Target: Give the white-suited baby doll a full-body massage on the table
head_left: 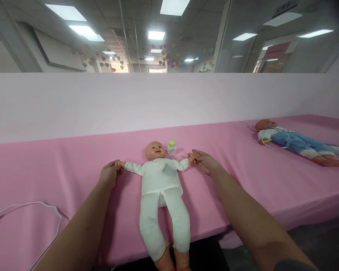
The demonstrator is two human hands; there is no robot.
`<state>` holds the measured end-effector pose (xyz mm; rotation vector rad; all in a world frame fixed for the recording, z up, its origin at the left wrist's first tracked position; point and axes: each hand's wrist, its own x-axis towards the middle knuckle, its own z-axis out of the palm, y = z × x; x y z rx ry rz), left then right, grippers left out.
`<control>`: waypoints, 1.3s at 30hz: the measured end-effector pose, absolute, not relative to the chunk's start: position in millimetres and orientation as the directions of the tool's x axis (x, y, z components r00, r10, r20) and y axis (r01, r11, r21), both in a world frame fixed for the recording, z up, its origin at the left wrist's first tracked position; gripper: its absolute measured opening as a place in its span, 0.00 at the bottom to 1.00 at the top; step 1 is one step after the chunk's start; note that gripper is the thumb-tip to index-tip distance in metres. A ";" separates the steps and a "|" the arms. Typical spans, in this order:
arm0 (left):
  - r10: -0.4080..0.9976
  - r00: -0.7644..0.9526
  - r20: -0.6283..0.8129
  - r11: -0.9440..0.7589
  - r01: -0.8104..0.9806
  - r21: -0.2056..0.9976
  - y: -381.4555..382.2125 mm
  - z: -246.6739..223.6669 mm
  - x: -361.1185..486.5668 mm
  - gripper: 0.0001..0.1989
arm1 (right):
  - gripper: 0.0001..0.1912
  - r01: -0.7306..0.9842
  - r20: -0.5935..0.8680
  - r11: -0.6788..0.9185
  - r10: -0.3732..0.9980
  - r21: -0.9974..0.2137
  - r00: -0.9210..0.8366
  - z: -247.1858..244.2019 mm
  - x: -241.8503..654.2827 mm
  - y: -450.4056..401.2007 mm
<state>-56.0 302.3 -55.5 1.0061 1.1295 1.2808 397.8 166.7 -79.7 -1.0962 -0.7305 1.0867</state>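
Note:
A baby doll point(161, 178) in a white top and white trousers lies on its back, arms stretched out to both sides. Its bare feet reach over the near edge of the pink-covered table point(73, 162). My left hand point(110, 174) is closed around the doll's hand at the left. At the right, my right hand point(205, 162) grips the doll's other hand between thumb and fingers. Beside the doll's head stands a small clear jar point(172, 149) with a green lid, apart from both of my hands.
A second doll point(293, 141) in blue trousers lies at the far right, with a thin white tube or cord about it. A white cable point(56, 212) curves over the cloth at the left. Behind the table rises a white wall point(147, 101) with a window above.

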 end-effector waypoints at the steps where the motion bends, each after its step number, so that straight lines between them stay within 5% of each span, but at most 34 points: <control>1: 0.998 -0.018 -0.060 0.055 -0.200 0.978 301.3 -55.0 -55.3 0.18 | 0.18 -0.345 -0.020 0.084 0.957 -0.935 0.289 -77.1 396.6 165.0; 10: 0.994 0.061 -0.092 0.103 -0.218 0.971 296.4 -51.0 -49.8 0.20 | 0.24 -0.289 -0.112 -0.059 0.979 -0.955 0.169 -72.7 374.9 160.2; 18: 0.981 0.162 -0.108 0.106 0.025 0.994 291.9 -51.3 -47.5 0.21 | 0.20 -0.046 -0.052 -0.045 0.984 -0.998 0.168 -75.3 371.2 162.7; 27: 0.978 -0.097 -0.184 0.174 -0.096 0.980 292.3 -45.5 -49.6 0.16 | 0.24 -0.165 0.001 0.092 0.875 -0.982 0.485 -79.6 378.0 171.2; 31: 1.000 -0.018 0.006 -0.007 -0.067 0.998 279.4 -39.5 -40.4 0.15 | 0.27 -0.111 0.097 0.192 0.819 -0.975 0.565 -68.5 363.0 167.6; 34: 0.957 0.089 0.275 -0.281 0.054 0.958 260.0 -30.8 -26.1 0.10 | 0.27 0.098 0.277 0.272 0.766 -0.957 0.580 -53.5 333.3 159.6; 37: 0.847 0.279 0.452 -0.512 0.204 0.834 237.7 -23.6 -10.0 0.07 | 0.24 0.313 0.467 0.367 0.810 -0.876 0.355 -43.6 300.0 149.0; 39: 0.779 0.425 0.461 -0.607 0.324 0.726 226.0 -21.1 -1.9 0.15 | 0.21 0.461 0.564 0.460 0.819 -0.758 0.110 -41.9 283.9 142.8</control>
